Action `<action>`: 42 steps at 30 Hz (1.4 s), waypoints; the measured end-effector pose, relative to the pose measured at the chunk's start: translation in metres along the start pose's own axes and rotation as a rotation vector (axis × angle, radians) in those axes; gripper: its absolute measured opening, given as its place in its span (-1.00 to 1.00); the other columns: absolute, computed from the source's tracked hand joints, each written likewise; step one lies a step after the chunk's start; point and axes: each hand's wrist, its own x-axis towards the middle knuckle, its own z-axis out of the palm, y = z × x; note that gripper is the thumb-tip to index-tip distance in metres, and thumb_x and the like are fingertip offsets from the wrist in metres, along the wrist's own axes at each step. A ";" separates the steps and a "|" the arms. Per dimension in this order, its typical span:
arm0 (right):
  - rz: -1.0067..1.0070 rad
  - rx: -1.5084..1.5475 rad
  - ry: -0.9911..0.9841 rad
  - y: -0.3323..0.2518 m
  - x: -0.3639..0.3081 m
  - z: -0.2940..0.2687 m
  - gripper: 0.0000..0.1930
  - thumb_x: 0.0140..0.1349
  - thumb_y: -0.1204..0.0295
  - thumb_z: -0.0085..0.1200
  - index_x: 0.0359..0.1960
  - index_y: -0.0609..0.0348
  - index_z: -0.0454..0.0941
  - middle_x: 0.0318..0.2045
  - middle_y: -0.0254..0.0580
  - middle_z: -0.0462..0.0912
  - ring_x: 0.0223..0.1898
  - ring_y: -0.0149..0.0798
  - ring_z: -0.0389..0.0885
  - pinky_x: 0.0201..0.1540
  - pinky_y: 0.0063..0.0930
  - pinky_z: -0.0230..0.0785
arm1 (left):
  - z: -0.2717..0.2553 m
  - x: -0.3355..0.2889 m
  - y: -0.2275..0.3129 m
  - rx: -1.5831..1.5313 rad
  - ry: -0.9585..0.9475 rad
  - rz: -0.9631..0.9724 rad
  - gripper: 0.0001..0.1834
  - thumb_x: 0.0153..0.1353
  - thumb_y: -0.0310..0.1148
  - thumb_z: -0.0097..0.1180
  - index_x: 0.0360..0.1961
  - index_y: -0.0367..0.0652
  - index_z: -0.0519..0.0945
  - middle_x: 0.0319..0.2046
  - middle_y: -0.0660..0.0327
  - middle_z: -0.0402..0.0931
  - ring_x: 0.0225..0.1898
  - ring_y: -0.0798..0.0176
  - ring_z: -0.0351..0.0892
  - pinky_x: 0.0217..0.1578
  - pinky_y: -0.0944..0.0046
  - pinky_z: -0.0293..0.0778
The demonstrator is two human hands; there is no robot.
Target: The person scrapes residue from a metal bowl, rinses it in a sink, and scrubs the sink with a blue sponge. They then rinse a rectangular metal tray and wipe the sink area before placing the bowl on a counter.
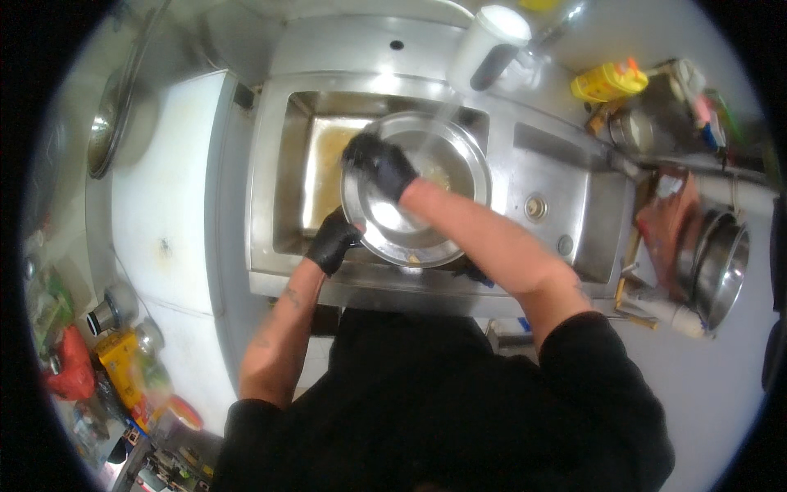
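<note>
A wide, round metal basin (478, 168) is tilted over the left bowl of a steel double sink (261, 197). My left hand (332, 240), in a black glove, grips the basin's near-left rim. Across the basin reaches my right arm, and my black-gloved right hand (379, 164) is at its far-left inner wall and rim. Motion blurs the right fingers, so whether they hold anything is hidden. A thin stream of water (436, 127) falls into the basin from beside a white tap unit (492, 45). Small pale bits (438, 176) lie inside the basin.
The right sink bowl (566, 197) has a round drain. Stacked metal bowls (717, 266) stand at the far right. A yellow bottle (608, 82) is on the back right ledge. To the left is a white counter (168, 197); bags and packages (74, 361) lie beyond it.
</note>
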 end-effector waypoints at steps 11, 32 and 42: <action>0.617 -0.452 -0.192 0.049 -0.096 -0.073 -0.78 0.22 0.40 0.16 -0.11 0.12 0.64 -0.11 0.10 0.66 -0.06 0.07 0.64 0.05 -0.17 0.47 | -0.012 0.002 -0.044 -0.163 0.300 0.155 -0.60 0.14 -0.47 0.19 0.05 -0.23 0.51 -0.20 0.26 0.55 -0.21 0.34 0.49 -0.14 0.37 0.48; 0.359 0.011 -0.195 -0.065 -0.064 -0.011 -0.66 0.32 0.17 0.10 -0.03 0.13 0.62 -0.06 -0.01 0.64 0.00 0.09 0.55 0.10 -0.11 0.37 | 0.003 0.015 -0.028 -0.314 0.277 0.261 -0.58 0.25 -0.35 0.23 0.11 -0.26 0.51 -0.10 0.23 0.56 -0.11 0.31 0.54 -0.06 0.30 0.49; 0.123 0.053 -0.032 -0.028 -0.117 -0.009 -0.80 0.19 0.58 0.04 -0.18 0.16 0.64 -0.13 0.09 0.62 -0.06 0.18 0.55 0.05 -0.03 0.41 | 0.014 0.007 0.001 -0.059 0.445 0.437 -0.82 0.24 -0.38 0.27 -0.20 -0.16 0.54 -0.31 0.37 0.53 -0.31 0.42 0.46 -0.24 0.34 0.44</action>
